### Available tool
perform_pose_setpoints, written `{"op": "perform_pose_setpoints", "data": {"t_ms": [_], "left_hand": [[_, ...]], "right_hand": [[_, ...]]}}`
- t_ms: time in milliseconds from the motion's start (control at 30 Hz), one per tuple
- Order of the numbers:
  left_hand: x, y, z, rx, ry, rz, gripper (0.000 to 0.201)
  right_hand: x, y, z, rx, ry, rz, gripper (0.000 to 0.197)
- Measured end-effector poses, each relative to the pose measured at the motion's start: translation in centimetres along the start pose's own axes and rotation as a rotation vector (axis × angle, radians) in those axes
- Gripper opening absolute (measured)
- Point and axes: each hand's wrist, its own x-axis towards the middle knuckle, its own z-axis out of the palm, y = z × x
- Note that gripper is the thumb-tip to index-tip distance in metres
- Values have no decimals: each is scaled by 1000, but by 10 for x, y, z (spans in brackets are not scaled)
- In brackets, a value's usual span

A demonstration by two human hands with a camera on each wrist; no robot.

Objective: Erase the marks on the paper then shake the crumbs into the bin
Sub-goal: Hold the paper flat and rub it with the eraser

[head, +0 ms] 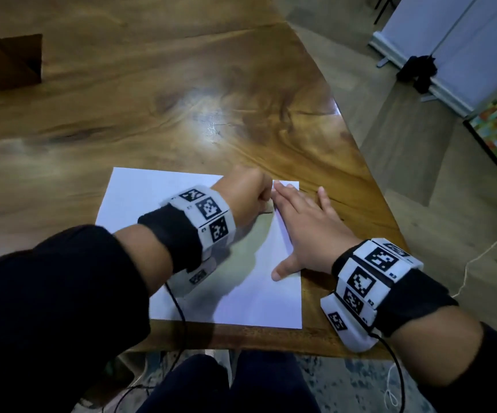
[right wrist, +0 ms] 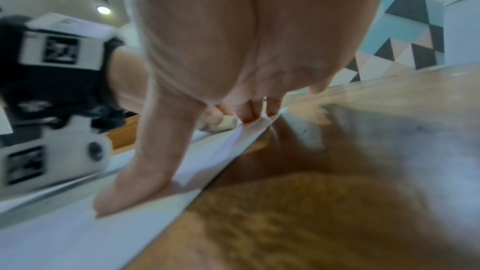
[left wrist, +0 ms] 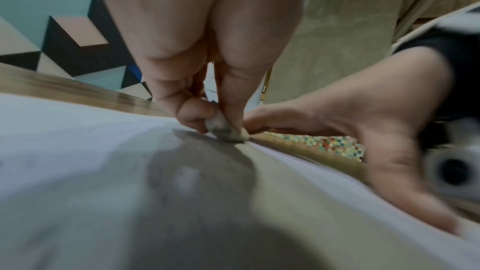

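White rectangular paper sheet (head: 157,198) lies flat on the glossy brown wooden table (head: 151,99), near the table's front edge, right edge of sheet close to the table's angled right side. Left hand (head: 245,193) is over the sheet's far right corner area, fingers curled into a tight pinch around a small, grubby whitish eraser (left wrist: 226,128); thumb on one side, forefinger on the other per left wrist view. Eraser's bottom face is down on the sheet, its grey-soiled edge touching the paper. Right hand (head: 306,231) is flat on the sheet's right margin, just beside the left hand: fingers straight and spread, palm down, holding nothing. Fingertips (right wrist: 271,110) reach the sheet's far right corner, thumb (right wrist: 135,182) splayed back toward the sheet's near end, pressed on the paper just inside its right edge. Little finger lands off the sheet on the wood. Right wrist view shows the paper lifted slightly in a shallow crease between thumb and fingers. Marks on the sheet: too blurred to make out. Both wrists wear black bands with white tag-printed blocks. Brown cardboard piece (head: 2,58) sits on the table well apart from the sheet, at the far left.
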Motion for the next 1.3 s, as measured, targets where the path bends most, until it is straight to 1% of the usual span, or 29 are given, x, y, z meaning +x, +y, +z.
{"op": "perform_pose_setpoints", "data": {"t_ms": [100,167,233,300,400,467,500,600,633,700,733,800,867,900,933,967,1000,1067,1100,1133,1200,1300], "left_hand": [[-31,-4,9,-10,-70,70,4],[-54,-7,15,-16,-142,119,8],[-67,-9,19,-35,-153,142,17],[-69,-8,21,-20,-132,145,20],[-65,-6,18,25,-154,115,8],[-54,-6,9,15,-174,69,4],[-45,-5,3,0,-152,35,7],[-9,-2,-7,-24,4,-36,10],[0,1,-6,-15,30,-48,11],[9,8,-1,9,25,-45,10],[6,10,2,23,6,-16,9],[-13,10,7,35,-70,85,6],[-39,6,13,50,-205,183,6],[-48,4,15,63,-274,210,7],[-52,1,15,70,-309,216,8],[-49,0,14,71,-291,210,9],[-42,-1,11,69,-234,188,9],[-20,0,2,65,-75,99,7],[-11,1,-1,56,-23,56,7],[-5,1,-1,48,-4,32,6],[-12,1,2,39,-50,59,5],[-41,1,12,64,-269,161,3]], "right_hand": [[0,0,0,-4,-6,5,137],[-1,0,-1,-8,-15,2,137],[-3,-1,-2,0,-16,1,136],[-5,-2,-1,3,1,17,136],[-10,-1,0,-47,45,53,135],[-12,0,1,-77,37,54,135],[-13,1,2,-85,20,52,138],[-14,2,3,-113,-29,56,144],[-14,1,3,-117,-42,59,145],[-14,2,4,-116,-52,61,146],[-14,3,4,-108,-51,63,145],[-15,3,4,-87,-54,65,145],[-15,3,5,-75,-55,67,145],[-16,3,5,-74,-56,66,145],[-16,3,5,-75,-55,65,145],[-16,3,5,-79,-54,64,145],[-16,2,5,-84,-55,62,145],[-15,1,4,-88,-60,64,145],[-15,1,4,-90,-65,66,145],[-15,1,4,-92,-67,67,145],[-15,2,4,-88,-65,66,146],[-15,2,5,-71,-64,66,146]]}}
